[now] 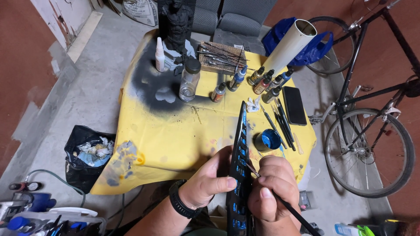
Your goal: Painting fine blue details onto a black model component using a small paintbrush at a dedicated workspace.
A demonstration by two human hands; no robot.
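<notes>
Two hands met at six o'clock in my view, low over the near edge of the yellow-covered table [175, 144]. My left hand [209, 180] was closed around a long black panel [241, 166] with blue-painted recesses, thumb laid across its face, holding it on edge so it ran up from my lap toward twelve o'clock. My right hand [272, 189] was curled shut on a thin paintbrush [280, 200], pinched like a pen, its tip touching the panel's face just beside the thumb.

At about two o'clock from the hands sat a small pot of blue paint [267, 140] on the cloth, near the panel's upper half. Beyond it lay a row of spare brushes [280, 124] and a dark phone [294, 105]; further toward twelve stood several dropper bottles [266, 81], a clear jar [189, 80] with a black lid, and a black figure [176, 24]. A bicycle [372, 118] leaned at three o'clock, and a black bag of used wipes [87, 155] sat on the floor at nine.

I judged the main risk to be the panel's free upper end: held only low down, it could swing and tip the open pot or smear wet blue on the cloth. A slip of the left thumb could also drag across fresh paint, and a loaded brush pressed too hard would likely flood over a recess edge.
</notes>
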